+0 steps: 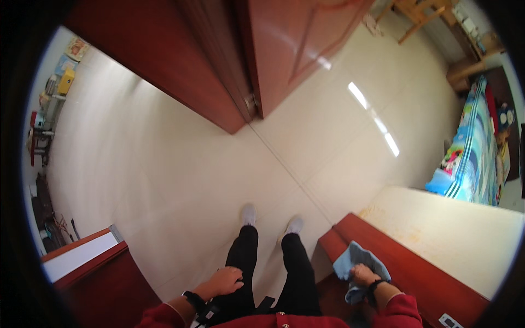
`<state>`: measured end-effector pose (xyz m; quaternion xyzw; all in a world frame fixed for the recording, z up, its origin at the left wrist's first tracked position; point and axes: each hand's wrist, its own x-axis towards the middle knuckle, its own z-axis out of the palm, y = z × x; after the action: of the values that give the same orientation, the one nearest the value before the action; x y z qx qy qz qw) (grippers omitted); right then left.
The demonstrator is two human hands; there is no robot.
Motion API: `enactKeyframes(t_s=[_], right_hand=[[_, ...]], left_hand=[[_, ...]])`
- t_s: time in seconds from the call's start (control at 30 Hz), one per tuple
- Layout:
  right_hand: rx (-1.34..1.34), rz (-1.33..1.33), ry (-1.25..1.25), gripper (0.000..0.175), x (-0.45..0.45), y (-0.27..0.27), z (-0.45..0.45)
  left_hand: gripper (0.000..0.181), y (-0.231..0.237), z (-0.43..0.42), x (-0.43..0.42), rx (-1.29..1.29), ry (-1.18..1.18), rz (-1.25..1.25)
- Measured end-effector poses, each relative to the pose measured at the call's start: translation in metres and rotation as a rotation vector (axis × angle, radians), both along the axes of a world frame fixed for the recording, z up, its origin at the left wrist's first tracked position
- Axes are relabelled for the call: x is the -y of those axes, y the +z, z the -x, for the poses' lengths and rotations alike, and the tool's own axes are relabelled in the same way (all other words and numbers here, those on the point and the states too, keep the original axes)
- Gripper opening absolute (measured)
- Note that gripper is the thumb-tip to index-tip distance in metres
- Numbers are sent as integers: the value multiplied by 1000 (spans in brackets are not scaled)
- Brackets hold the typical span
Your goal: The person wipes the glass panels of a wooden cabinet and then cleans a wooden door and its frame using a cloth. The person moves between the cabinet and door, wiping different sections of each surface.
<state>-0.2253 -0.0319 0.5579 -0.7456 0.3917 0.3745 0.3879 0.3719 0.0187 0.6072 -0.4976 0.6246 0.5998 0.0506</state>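
A light blue cloth (372, 257) is bunched in my right hand (363, 274), its folds spreading around the fingers. That hand is over the reddish-brown wooden door frame (393, 250) at the lower right; whether the cloth touches the wood I cannot tell. My left hand (227, 280) hangs in front of my left thigh with its fingers loosely curled, and nothing shows in it. Black bands sit on both wrists. Below me, my feet stand on the pale tiled floor (197, 172).
A reddish-brown wooden door (295, 53) stands swung outward ahead, beside a matching frame (184, 69). A bed with a colourful cover (467, 151) lies at the right, past a stained pale wall (443, 229). A wall socket plate (450, 320) is at the lower right. Wooden furniture (102, 283) stands lower left.
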Motion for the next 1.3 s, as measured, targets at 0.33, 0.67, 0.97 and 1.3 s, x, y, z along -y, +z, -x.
enactKeyframes(t_s=[0.33,0.67,0.97,1.3], right_hand=[[-32,246,242,32,49,83,37],[76,742,-549,24,298,132,-81],[1379,1285,-251,22,480,462,-395],[1610,1516,-95,33,477,594,-609]], left_hand=[[28,48,-17,-50,288,418,242],[36,49,-3,-49,413,672,243],[38,57,-50,6,365,667,395],[39,46,-147,1,348,705,390]])
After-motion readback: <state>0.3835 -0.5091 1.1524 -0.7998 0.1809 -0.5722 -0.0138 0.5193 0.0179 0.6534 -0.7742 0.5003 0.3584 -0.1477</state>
